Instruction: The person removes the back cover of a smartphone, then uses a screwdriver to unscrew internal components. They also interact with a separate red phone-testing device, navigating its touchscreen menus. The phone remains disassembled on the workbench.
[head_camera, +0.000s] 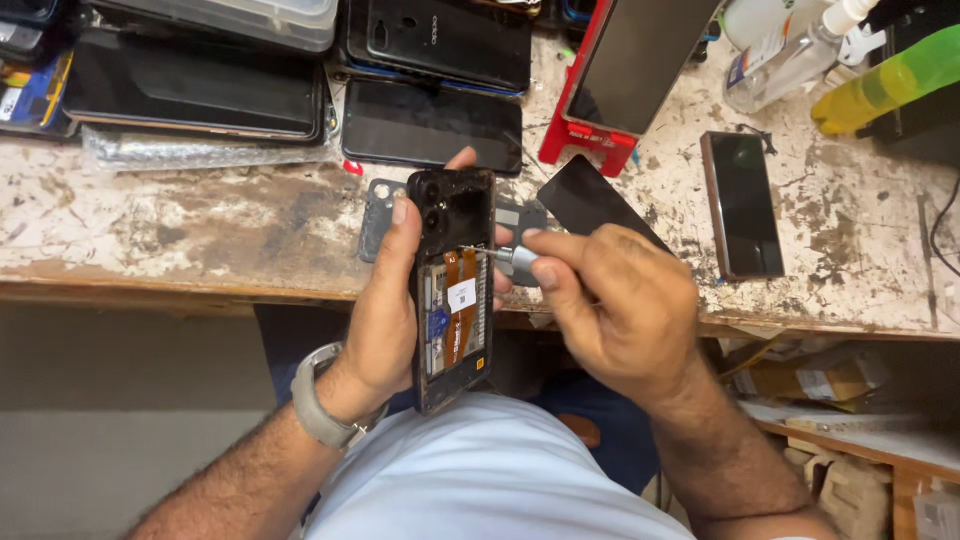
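My left hand (385, 300) grips an opened black phone (452, 290) with its back cover off; orange flex cable and inner boards show. My right hand (610, 305) pinches a small grey screwdriver (512, 259), its thin tip touching the phone's upper inside near the camera section. Both hands hover just in front of the worn workbench edge (180, 275), over my lap. A grey watch sits on my left wrist.
A grey back cover (376, 215) and a dark glass panel (600, 200) lie behind the phone. Another phone (742, 205) lies to the right. Stacked phones (430, 125) and tablets line the back; bottles (790, 55) stand far right beside a red stand (585, 140).
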